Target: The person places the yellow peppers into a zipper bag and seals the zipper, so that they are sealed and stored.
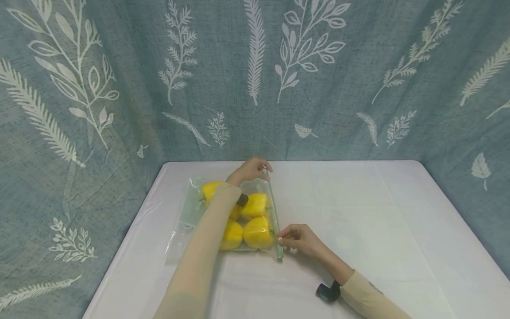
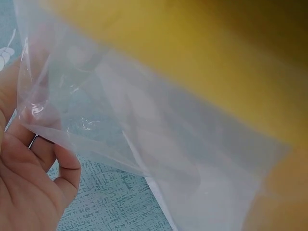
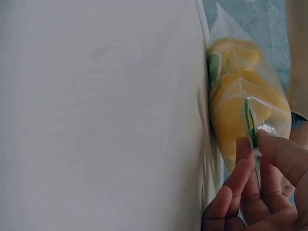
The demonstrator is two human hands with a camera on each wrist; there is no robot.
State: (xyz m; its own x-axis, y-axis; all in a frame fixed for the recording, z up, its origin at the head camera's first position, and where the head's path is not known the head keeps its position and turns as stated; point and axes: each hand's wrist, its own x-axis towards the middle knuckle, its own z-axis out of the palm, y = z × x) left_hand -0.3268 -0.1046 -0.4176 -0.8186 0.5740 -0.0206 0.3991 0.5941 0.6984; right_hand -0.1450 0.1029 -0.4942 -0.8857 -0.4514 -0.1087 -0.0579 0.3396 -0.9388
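Note:
A clear plastic slider bag [image 1: 187, 215] lies on the table with several yellow bell peppers [image 1: 258, 232] inside. Its green-edged zip strip [image 1: 273, 206] runs along the right side. At the strip's far end, my left hand [image 1: 250, 169] pinches the bag's corner; the left wrist view shows the clear film [image 2: 91, 125] between thumb and fingers. My right hand [image 1: 301, 240] pinches the strip near its near end. Between the right thumb and index finger a small white slider [image 3: 256, 152] shows in the right wrist view. The left forearm hides part of the peppers.
A white cloth covers the table [image 1: 350, 199]. Behind it and at both sides hangs a blue-green curtain [image 1: 223, 79] with white leaf patterns. A dark wrist-worn device [image 1: 329, 292] sits by the right sleeve.

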